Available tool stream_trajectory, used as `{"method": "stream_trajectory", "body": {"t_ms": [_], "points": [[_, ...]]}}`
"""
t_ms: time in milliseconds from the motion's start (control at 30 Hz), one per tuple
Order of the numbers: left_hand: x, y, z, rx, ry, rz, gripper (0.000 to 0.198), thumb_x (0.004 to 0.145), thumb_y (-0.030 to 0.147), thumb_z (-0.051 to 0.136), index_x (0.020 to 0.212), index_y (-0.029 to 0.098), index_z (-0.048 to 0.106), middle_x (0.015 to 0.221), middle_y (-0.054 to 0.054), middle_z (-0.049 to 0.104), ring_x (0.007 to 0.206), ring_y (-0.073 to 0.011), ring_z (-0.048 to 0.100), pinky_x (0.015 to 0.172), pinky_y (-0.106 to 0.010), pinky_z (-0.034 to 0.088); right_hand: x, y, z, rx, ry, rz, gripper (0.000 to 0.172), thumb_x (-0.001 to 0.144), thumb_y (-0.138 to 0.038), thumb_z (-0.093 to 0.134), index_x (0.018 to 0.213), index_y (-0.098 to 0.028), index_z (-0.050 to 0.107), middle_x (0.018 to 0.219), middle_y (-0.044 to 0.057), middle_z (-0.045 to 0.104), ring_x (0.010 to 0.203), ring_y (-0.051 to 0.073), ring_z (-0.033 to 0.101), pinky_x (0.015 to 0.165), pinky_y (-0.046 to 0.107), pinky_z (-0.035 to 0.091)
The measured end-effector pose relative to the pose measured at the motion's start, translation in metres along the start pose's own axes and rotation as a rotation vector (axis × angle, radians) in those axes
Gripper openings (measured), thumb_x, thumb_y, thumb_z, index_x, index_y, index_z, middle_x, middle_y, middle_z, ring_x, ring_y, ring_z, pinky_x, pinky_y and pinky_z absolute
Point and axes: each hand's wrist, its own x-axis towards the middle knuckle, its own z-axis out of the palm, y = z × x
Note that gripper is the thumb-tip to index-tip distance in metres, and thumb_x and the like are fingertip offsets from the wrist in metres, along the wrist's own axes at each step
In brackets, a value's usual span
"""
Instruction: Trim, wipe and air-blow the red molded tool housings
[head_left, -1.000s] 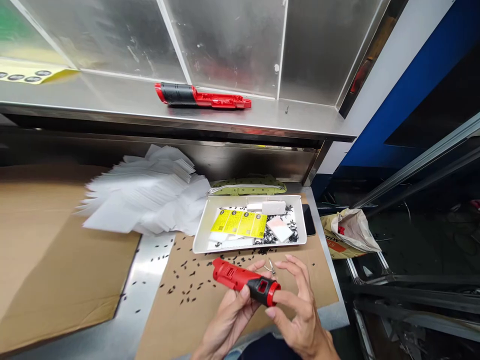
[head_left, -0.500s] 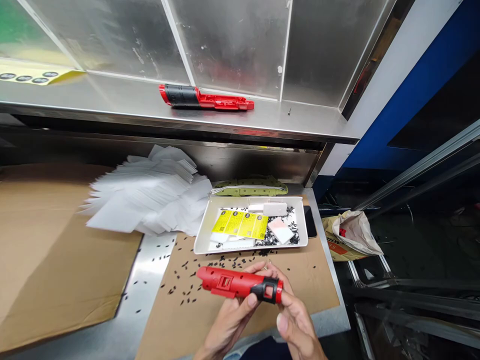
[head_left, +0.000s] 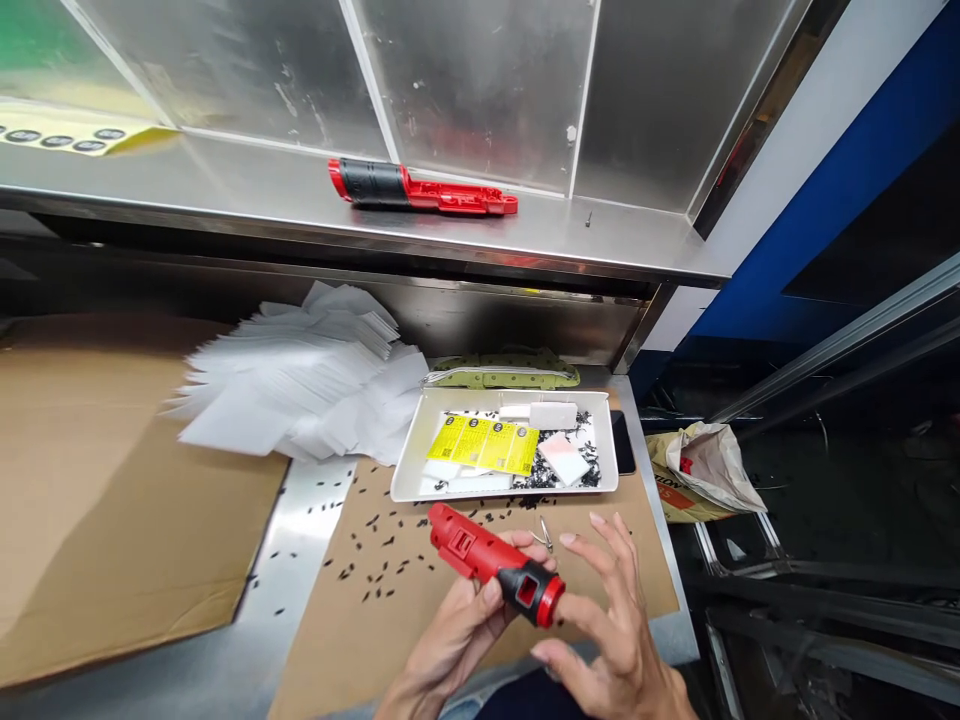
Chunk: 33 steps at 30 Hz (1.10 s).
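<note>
My left hand [head_left: 469,615] is closed around a red and black plastic tool housing [head_left: 480,555], thumb on top and fingers beneath. The housing is tilted, its black collar and red ring toward my right hand. My right hand [head_left: 611,610] has its fingers spread, with the index finger at the ring end; whether that fingertip goes inside is hidden. Thin metal tweezers [head_left: 545,537] show just past my left fingertips; I cannot tell if they are held or lying down. A similar red and black housing part [head_left: 424,188] lies on the steel shelf above.
A white tray [head_left: 400,470] holds yellow labels [head_left: 484,445], white blocks and small black pieces. More black pieces lie scattered on the cardboard [head_left: 352,640]. White sheets [head_left: 300,375] are piled to the left. A phone [head_left: 622,443] lies beside the tray, and a paper bag [head_left: 709,470] stands right.
The housing has turned so its ring end points down and toward me. My right hand has moved slightly right and spread its fingers, leaving my left hand gripping. The tweezers show more clearly.
</note>
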Motion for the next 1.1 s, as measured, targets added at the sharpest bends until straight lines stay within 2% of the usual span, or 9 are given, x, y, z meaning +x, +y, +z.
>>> {"method": "stream_trajectory", "body": {"t_ms": [167,300,433,533,633,800,933,1000,1100], "points": [[-0.005,0.016,0.003,0.034,0.060,0.084,0.057,0.072,0.037,0.085,0.125,0.023,0.068,0.136,-0.012,0.065,0.134,-0.0354,0.053,0.113,-0.045,0.040,-0.010,0.020,0.007,0.164,0.199,0.329,0.023,0.095,-0.042,0.053,0.089,-0.024,0.065,0.127,0.012,0.064,0.126,0.032,0.057,0.100,0.051,0.051],[-0.010,0.033,-0.008,0.247,0.293,0.208,0.053,0.077,0.025,0.081,0.128,0.022,0.065,0.144,-0.008,0.060,0.140,-0.0287,0.046,0.119,-0.032,0.030,-0.014,0.060,0.030,0.117,-0.058,0.622,0.025,0.099,-0.031,0.042,0.089,-0.022,0.064,0.103,0.008,0.071,0.095,0.022,0.070,0.081,0.033,0.057],[-0.009,0.042,-0.026,0.369,0.436,0.215,0.101,0.069,0.033,0.088,0.152,0.025,0.032,0.101,-0.006,0.079,0.110,-0.0279,0.069,0.097,-0.031,0.050,-0.010,0.078,0.083,0.068,-0.265,0.647,0.018,0.086,-0.014,0.058,0.098,-0.022,0.069,0.101,0.007,0.073,0.086,0.022,0.072,0.076,0.031,0.056],[-0.012,0.042,-0.022,0.150,0.440,0.144,0.065,0.078,0.053,0.075,0.131,0.018,0.057,0.078,-0.006,0.077,0.098,-0.0282,0.074,0.092,-0.034,0.055,-0.003,0.077,0.123,0.014,-0.345,0.668,0.024,0.077,-0.008,0.065,0.096,-0.022,0.069,0.106,0.011,0.072,0.095,0.029,0.071,0.081,0.037,0.055],[-0.017,0.040,-0.003,-0.152,0.468,0.005,0.038,0.097,0.044,0.052,0.089,0.012,0.069,0.077,-0.009,0.075,0.100,-0.0264,0.074,0.087,-0.033,0.060,0.003,0.077,0.139,0.010,-0.360,0.691,0.022,0.077,-0.007,0.064,0.094,-0.020,0.067,0.104,0.014,0.072,0.095,0.032,0.071,0.081,0.042,0.055],[-0.023,0.037,0.016,-0.311,0.368,-0.017,0.041,0.100,0.038,0.049,0.131,0.015,0.061,0.112,-0.014,0.076,0.088,-0.0219,0.075,0.071,-0.031,0.062,0.005,0.068,0.097,0.166,-0.297,0.662,0.030,0.094,-0.021,0.046,0.120,-0.017,0.058,0.097,0.012,0.071,0.077,0.023,0.073,0.071,0.033,0.060],[-0.024,0.028,0.022,-0.358,0.123,0.015,0.048,0.085,0.032,0.074,0.131,0.025,0.065,0.120,-0.011,0.075,0.088,-0.0209,0.074,0.076,-0.030,0.061,-0.009,0.033,0.034,0.496,0.035,0.681,0.033,0.097,-0.034,0.052,0.127,-0.019,0.056,0.104,0.012,0.075,0.088,0.023,0.076,0.074,0.030,0.063],[-0.023,0.024,0.029,-0.366,0.088,0.021,0.045,0.081,0.030,0.078,0.125,0.026,0.070,0.115,-0.012,0.077,0.093,-0.0228,0.074,0.082,-0.031,0.060,-0.017,0.014,0.008,0.562,0.226,0.562,0.033,0.090,-0.032,0.066,0.121,-0.023,0.062,0.106,0.011,0.077,0.096,0.026,0.076,0.078,0.035,0.065],[-0.023,0.018,0.043,-0.410,0.039,0.005,0.040,0.080,0.033,0.079,0.119,0.026,0.074,0.111,-0.014,0.078,0.110,-0.0294,0.071,0.099,-0.039,0.055,-0.025,-0.008,-0.012,0.455,0.240,0.222,0.041,0.083,-0.025,0.076,0.121,-0.033,0.064,0.104,0.006,0.079,0.101,0.031,0.074,0.079,0.045,0.065]]}}
